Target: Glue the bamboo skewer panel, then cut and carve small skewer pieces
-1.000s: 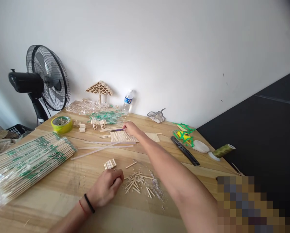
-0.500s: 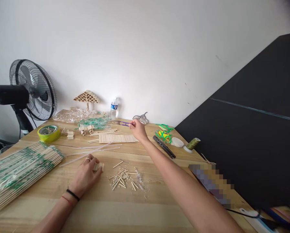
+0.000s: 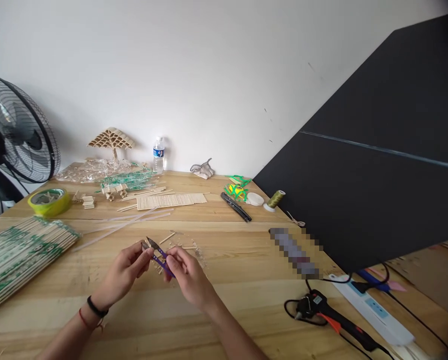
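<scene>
A white wall (image 3: 193, 75) backs the scene, with a large black panel (image 3: 377, 175) slanting in on the right and a pale wooden bench (image 3: 246, 310) below. A pedestal fan (image 3: 15, 130) stands at the far left, partly out of view, and a plastic-wrapped bundle of wooden sticks (image 3: 24, 260) lies nearer on that side.

At the middle front, just above the bench, the left hand (image 3: 124, 267) and right hand (image 3: 186, 272) face each other, close together. Beyond the right arm lie a power strip (image 3: 389, 322) and a black glue gun (image 3: 353, 327). At the back stand a canopy-shaped stick model (image 3: 111, 139) and a water bottle (image 3: 158, 156); in front of these a flat stick mat (image 3: 171, 201) lies, with a utility knife (image 3: 236, 207) to its right.

Smaller, between the hands, are purple-handled thread snips (image 3: 155, 246). The right fingers are closed around the handles; the long axis slants away and leftward from them, so the blades reach the left fingertips, and the left hand is the nearer to the points. The left fingers are gathered at the blades, but what they pinch, and how tightly, I cannot tell
</scene>
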`<state>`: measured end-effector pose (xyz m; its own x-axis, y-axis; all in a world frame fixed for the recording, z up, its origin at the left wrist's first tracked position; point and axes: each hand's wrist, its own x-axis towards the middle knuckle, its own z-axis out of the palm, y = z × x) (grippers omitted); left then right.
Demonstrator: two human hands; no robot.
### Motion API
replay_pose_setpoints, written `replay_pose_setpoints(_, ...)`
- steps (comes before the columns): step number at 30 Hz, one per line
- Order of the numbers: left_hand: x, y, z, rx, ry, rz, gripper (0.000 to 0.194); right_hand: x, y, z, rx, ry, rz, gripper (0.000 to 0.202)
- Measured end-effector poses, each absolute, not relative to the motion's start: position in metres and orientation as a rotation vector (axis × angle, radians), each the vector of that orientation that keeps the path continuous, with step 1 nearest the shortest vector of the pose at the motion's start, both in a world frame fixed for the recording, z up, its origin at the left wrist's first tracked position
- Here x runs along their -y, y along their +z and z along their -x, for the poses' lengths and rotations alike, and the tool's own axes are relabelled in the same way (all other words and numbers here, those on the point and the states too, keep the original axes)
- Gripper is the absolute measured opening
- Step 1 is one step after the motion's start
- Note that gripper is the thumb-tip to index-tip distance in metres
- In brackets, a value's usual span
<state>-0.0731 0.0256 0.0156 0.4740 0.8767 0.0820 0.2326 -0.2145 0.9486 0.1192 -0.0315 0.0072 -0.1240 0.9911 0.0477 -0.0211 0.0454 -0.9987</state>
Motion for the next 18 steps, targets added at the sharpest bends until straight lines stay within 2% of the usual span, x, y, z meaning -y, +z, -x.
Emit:
replay_pose_setpoints(6, -0.017, 0.026, 0.065, -0.623, 0.58, -1.716, 0.042, 0.032, 0.011, -0.124, 1.391, 1.469, 1.034, 0.047)
replay_pose_setpoints(12, -0.012, 0.015, 0.059, -0.762, 0.668, -1.882, 0.043, 0.037, 0.008, -0.121, 1.457, 1.264, 1.153, 0.046)
replay_pose_setpoints(18, -0.007, 0.01, 0.061, -0.868, 0.754, -1.959, 0.043, 0.043, 0.007, -0.104, 1.264, 1.1, 1.236, 0.05)
